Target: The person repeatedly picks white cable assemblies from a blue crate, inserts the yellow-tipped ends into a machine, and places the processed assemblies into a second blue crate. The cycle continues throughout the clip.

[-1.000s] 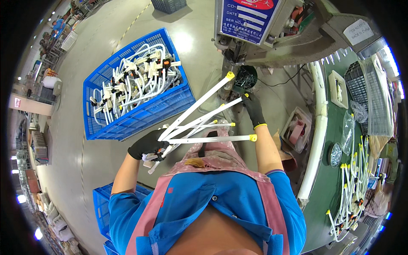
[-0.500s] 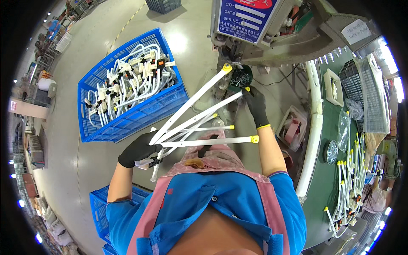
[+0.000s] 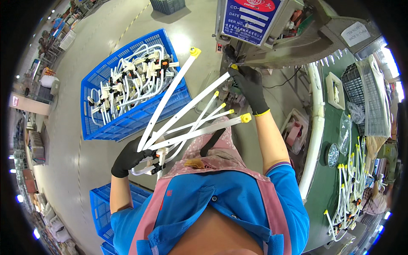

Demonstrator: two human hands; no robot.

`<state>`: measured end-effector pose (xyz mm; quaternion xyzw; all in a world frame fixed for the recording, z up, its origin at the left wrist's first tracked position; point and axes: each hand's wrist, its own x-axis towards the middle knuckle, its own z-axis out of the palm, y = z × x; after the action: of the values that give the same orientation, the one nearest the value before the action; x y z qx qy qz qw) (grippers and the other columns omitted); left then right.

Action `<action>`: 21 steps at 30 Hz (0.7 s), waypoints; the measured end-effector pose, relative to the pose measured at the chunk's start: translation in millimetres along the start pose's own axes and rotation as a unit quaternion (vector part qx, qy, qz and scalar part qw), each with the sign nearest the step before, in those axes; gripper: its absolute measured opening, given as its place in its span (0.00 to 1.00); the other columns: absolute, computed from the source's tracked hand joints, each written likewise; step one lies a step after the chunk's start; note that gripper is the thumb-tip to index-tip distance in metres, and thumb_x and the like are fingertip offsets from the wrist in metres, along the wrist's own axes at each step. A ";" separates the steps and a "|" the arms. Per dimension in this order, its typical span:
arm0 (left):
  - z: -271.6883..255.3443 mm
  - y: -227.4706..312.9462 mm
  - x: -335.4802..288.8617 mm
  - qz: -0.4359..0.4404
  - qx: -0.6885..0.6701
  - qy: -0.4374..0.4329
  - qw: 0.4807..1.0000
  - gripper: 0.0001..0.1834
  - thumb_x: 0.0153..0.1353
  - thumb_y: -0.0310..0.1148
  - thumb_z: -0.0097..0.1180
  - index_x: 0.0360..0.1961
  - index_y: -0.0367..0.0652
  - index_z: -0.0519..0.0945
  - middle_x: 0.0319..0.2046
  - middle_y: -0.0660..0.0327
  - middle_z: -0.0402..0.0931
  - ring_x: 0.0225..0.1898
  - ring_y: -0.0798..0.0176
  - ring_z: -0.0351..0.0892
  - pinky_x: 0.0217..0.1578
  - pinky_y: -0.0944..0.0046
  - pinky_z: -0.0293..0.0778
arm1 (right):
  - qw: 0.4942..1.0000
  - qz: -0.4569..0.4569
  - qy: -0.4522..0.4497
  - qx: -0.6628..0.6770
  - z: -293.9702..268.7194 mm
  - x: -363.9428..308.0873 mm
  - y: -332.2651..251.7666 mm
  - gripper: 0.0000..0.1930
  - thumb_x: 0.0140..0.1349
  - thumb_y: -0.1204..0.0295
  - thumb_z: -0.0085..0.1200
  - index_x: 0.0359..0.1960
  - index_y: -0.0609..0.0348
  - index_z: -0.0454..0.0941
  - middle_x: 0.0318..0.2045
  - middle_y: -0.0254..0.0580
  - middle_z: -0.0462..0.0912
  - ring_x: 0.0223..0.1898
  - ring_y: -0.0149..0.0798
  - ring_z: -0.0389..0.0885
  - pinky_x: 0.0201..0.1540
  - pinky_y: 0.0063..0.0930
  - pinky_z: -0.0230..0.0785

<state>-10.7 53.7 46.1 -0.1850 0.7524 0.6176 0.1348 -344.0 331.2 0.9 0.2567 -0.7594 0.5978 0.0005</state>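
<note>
My left hand (image 3: 131, 156), in a black glove, is closed around the joint end of a folding white tube frame (image 3: 173, 120). Its legs fan out from there, each tipped with a yellow cap. A black-and-white plastic joint (image 3: 160, 159) hangs just beside my left fingers. My gloved right hand (image 3: 250, 87) grips the far end of one leg, close to its yellow cap (image 3: 234, 66). That end is at the front of a riveting-type machine (image 3: 293, 44) with a blue plate on it. The machine's working point is partly hidden behind my right hand.
A blue crate (image 3: 136, 114) heaped with similar white frames stands at left. More blue crates (image 3: 100, 208) are lower left. At right, a green-topped table (image 3: 312, 212) carries capped white tubes (image 3: 350, 187), a bowl of small metal parts (image 3: 332, 155) and a white tray (image 3: 335, 90).
My right hand has moved up and slightly left with the leg's end, toward the machine. The frame has turned and its upper leg swung left; my left hand shifted slightly left.
</note>
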 end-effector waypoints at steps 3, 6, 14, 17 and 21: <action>2.0 -15.1 2.7 0.006 -0.017 -0.006 1.000 0.23 0.57 0.28 0.58 0.55 0.34 0.71 0.39 0.57 0.80 0.38 0.66 0.80 0.42 0.64 0.76 | 0.999 0.015 -0.014 -0.042 3.1 3.0 4.2 0.20 0.57 0.56 0.58 0.43 0.61 0.80 0.35 0.46 0.83 0.36 0.41 0.81 0.42 0.31 0.71; 3.0 -29.9 7.2 -0.001 -0.022 -0.013 1.000 0.26 0.57 0.27 0.60 0.57 0.34 0.69 0.40 0.56 0.80 0.39 0.66 0.80 0.43 0.65 0.76 | 0.983 -0.077 -0.005 -0.165 7.5 3.1 6.6 0.21 0.57 0.56 0.58 0.43 0.60 0.80 0.36 0.48 0.83 0.37 0.44 0.81 0.42 0.34 0.71; 8.2 -23.4 8.4 -0.002 -0.001 -0.030 1.000 0.26 0.57 0.28 0.61 0.56 0.34 0.69 0.39 0.56 0.80 0.37 0.65 0.81 0.42 0.64 0.77 | 0.984 -0.067 -0.013 -0.166 6.9 4.8 -0.7 0.17 0.57 0.59 0.56 0.42 0.58 0.82 0.38 0.47 0.83 0.40 0.46 0.80 0.45 0.33 0.70; 8.6 -11.8 -3.4 -0.012 -0.067 -0.016 0.998 0.24 0.56 0.27 0.60 0.54 0.33 0.71 0.36 0.55 0.79 0.36 0.64 0.81 0.40 0.64 0.77 | 0.993 0.020 -0.032 -0.113 4.8 5.4 -4.8 0.17 0.57 0.60 0.57 0.41 0.58 0.82 0.38 0.47 0.83 0.41 0.46 0.80 0.46 0.33 0.70; 9.0 -8.3 -4.9 -0.027 -0.018 -0.018 0.999 0.20 0.55 0.31 0.61 0.48 0.35 0.73 0.33 0.58 0.79 0.34 0.65 0.79 0.38 0.65 0.76 | 0.976 0.011 -0.029 -0.216 11.0 -0.4 0.9 0.17 0.56 0.60 0.58 0.40 0.60 0.82 0.36 0.48 0.83 0.41 0.44 0.80 0.45 0.34 0.70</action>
<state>-2.9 61.7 39.1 -0.1965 0.7333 0.6304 0.1618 -340.7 321.5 -3.1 0.2592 -0.8732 0.4119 0.0275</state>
